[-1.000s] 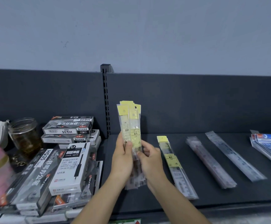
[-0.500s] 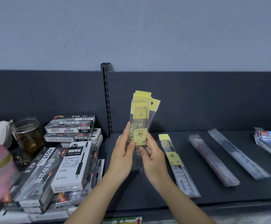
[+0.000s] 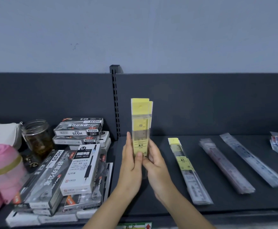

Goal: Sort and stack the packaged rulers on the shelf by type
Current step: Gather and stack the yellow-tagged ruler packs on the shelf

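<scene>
Single head-worn view, facing forward and down, close above the shelf [image 3: 231, 204]

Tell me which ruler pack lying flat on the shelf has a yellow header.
The leftmost flat pack, just right of the held bundle: yellow top card and label. The reddish pack and grey pack beside it show no yellow.

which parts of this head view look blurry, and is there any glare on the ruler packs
Head view: the pink container at the left edge is smeared and soft; the yellow-topped rulers held upright at centre are sharp enough to show their label; the clear ruler sleeves on the right carry only a dull sheen, no hard glare.
</scene>
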